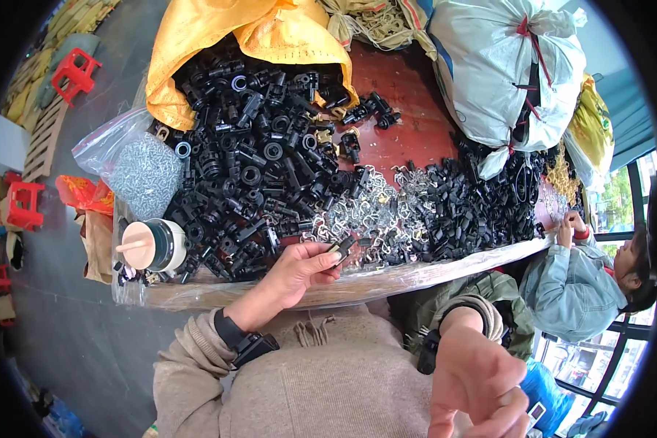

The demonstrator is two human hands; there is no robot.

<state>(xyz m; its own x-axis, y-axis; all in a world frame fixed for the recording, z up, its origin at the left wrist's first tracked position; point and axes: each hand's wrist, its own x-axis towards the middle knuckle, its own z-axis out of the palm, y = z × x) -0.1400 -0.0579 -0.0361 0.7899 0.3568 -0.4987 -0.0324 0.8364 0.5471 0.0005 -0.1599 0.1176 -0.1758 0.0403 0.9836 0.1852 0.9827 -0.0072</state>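
Note:
Over the near edge of the heap, my left hand (303, 271) pinches a small black plastic clip (342, 249) between thumb and fingers. Below the clip lie many bent silvery metal hooks (376, 212). Large black plastic fittings (259, 146), some ring-shaped, are piled to the left. On the right spreads a mass of small black plastic pieces (467, 208). My right hand (482, 383) is raised close to the camera, away from the table. Its fingers are loosely bent with the thumb apart, and I see nothing in them; the lower edge of the picture cuts off part of it.
An orange sack (248, 29) spills the fittings onto the red tabletop (409, 95). A bag of small metal parts (146, 175) and a lidded jar (164, 244) stand left. White sacks (504, 66) sit far right. Another person (577, 285) works there. Red stools (25, 204) stand on the floor.

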